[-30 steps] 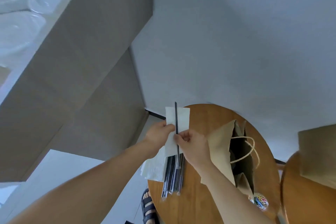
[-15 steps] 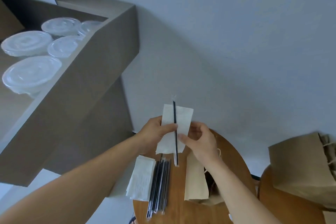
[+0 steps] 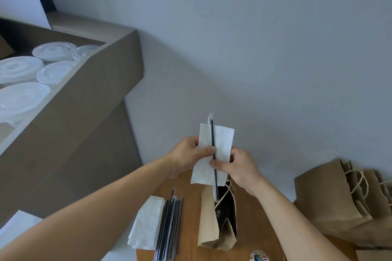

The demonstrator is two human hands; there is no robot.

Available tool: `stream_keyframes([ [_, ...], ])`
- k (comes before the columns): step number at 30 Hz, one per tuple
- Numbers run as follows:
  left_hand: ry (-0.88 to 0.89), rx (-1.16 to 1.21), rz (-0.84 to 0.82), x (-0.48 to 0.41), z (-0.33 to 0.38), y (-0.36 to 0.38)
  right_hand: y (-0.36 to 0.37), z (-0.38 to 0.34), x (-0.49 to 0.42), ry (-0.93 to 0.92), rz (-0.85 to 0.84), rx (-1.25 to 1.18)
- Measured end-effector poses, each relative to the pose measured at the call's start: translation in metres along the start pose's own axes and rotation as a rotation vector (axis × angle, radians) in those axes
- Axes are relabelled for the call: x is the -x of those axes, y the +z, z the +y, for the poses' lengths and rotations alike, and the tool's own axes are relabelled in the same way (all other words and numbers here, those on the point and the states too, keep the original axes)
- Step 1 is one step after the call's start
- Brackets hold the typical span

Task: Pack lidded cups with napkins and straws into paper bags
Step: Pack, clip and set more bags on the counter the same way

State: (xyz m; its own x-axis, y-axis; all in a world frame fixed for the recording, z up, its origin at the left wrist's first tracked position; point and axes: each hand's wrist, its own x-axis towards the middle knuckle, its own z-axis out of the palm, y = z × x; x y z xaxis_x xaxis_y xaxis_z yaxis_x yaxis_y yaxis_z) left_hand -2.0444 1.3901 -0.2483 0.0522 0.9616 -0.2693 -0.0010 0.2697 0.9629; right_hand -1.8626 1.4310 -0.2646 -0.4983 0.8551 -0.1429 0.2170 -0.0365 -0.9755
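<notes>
Above the open paper bag (image 3: 209, 224) on the wooden table (image 3: 261, 218), both hands hold one white napkin (image 3: 222, 144) with a black straw (image 3: 212, 133) laid along it. The left hand (image 3: 188, 154) pinches the napkin's left edge. The right hand (image 3: 237, 169) pinches straw and napkin together lower down. The straw's lower tip hangs right at the bag's mouth, close to a cord handle.

I judge the main risks to be these:
- The tip could snag on that handle or the rim.
- The straw could slide free of the thin napkin, since only one pinch joins them.
- The light bag could tip, as neither hand steadies it.

Whether a cup sits inside the dark bag cannot be told. Lidded cups (image 3: 21, 95) wait on the shelf (image 3: 84, 101) at the left.

No brand or writing is readable. The bag and napkin look plain, and the straw's wrapper looks clear.
</notes>
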Motion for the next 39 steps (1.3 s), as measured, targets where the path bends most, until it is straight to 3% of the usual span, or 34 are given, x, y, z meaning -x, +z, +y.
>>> stream_keyframes([
  [4,0.017,-0.018,-0.005,-0.008,0.0,0.014,-0.021,-0.004,0.001,-0.01,-0.008,0.071],
  [7,0.019,-0.02,0.047,-0.015,-0.012,0.018,-0.04,-0.007,-0.007,-0.026,0.204,0.148],
  [9,-0.054,-0.228,0.084,-0.017,-0.029,0.015,-0.054,-0.002,-0.017,-0.009,0.453,0.144],
  [11,-0.194,-0.543,-0.052,-0.015,-0.056,0.016,-0.058,0.008,-0.028,0.034,0.62,0.104],
  [13,-0.339,-0.76,-0.22,-0.012,-0.085,0.031,-0.052,0.025,-0.039,0.076,0.67,0.107],
  [14,-0.39,-0.836,-0.228,-0.012,-0.096,0.042,-0.046,0.035,-0.043,0.094,0.66,0.123],
  [17,-0.461,-0.983,-0.061,-0.014,-0.118,0.069,-0.025,0.064,-0.051,0.159,0.61,0.183],
  [24,-0.539,-0.796,0.136,-0.014,-0.135,0.062,0.008,0.098,-0.042,0.371,0.406,0.283],
  [27,-0.534,-0.737,0.176,-0.012,-0.142,0.052,0.01,0.097,-0.026,0.324,0.295,0.516],
  [29,-0.531,-0.7,0.139,-0.012,-0.146,0.052,0.009,0.09,-0.022,0.228,0.31,0.626],
  [32,-0.543,-0.637,0.086,-0.014,-0.146,0.06,0.013,0.072,-0.031,0.178,0.379,0.425],
  [39,-0.516,-0.592,0.116,-0.011,-0.153,0.049,0.035,0.106,-0.018,0.463,0.526,0.083],
])
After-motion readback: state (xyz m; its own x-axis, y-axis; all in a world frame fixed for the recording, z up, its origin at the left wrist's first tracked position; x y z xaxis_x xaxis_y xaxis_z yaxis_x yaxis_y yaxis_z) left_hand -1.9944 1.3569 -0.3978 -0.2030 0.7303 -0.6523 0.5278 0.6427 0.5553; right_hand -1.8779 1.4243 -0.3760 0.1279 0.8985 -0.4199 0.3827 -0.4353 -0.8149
